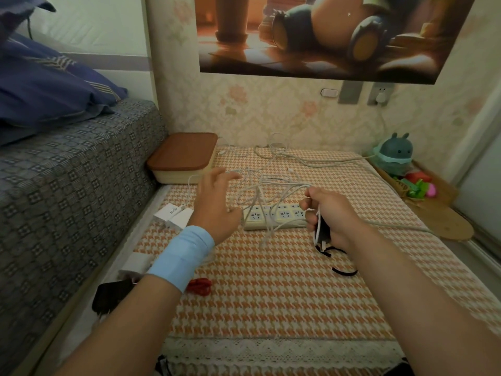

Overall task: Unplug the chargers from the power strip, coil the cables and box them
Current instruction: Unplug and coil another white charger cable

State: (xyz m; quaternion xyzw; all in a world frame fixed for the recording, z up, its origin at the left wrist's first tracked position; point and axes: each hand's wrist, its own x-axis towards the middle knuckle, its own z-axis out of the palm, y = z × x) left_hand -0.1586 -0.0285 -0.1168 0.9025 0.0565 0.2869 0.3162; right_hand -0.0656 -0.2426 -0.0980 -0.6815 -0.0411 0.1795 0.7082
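A white power strip (273, 216) lies across the middle of the checked table, its sockets bare. Over it hangs a tangle of thin white cables (267, 189). My right hand (329, 217) is closed on several strands of that tangle, together with a black strap whose loose end lies on the cloth below. My left hand (217, 204), a blue band on its wrist, hovers left of the strip with fingers spread among the strands, gripping nothing. Two white chargers (173, 214) lie at the table's left edge. A lidded box (184, 158) with a brown top stands at the back left.
A coiled red cable (199, 286), a black charger (112, 294) and another white one (138, 263) lie near my left forearm. A bed with a blue pillow borders the left. A plush toy (394, 156) and small coloured items sit at the back right. The strip's cord leads to a wall socket (381, 97).
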